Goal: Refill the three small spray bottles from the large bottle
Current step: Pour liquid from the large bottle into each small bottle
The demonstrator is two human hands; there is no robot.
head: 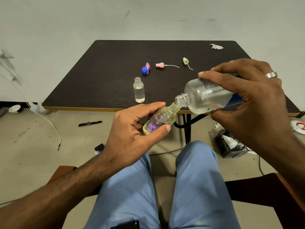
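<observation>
My left hand (pixel 132 129) grips a small yellowish bottle with purple flowers (pixel 159 120), tilted with its open neck up to the right. My right hand (pixel 247 93) holds the large clear bottle (pixel 203 95) tipped down to the left, its open mouth touching the small bottle's neck. Both are held in front of the table's near edge. A small clear bottle (pixel 139 90) stands uncapped on the dark table (pixel 99 76), holding clear liquid. Behind it lie a blue cap (pixel 144 70), a purple sprayer top (pixel 147 65), a pink sprayer top with tube (pixel 160 64) and a yellowish sprayer top (pixel 186 61).
A crumpled tissue (pixel 216 46) lies at the table's far right corner. On the floor are a wristwatch (pixel 90 123), a white cable (pixel 49 123), a bowl (pixel 14 108) and a black crate (pixel 231 146). My knees in blue trousers (pixel 165 187) are below the hands.
</observation>
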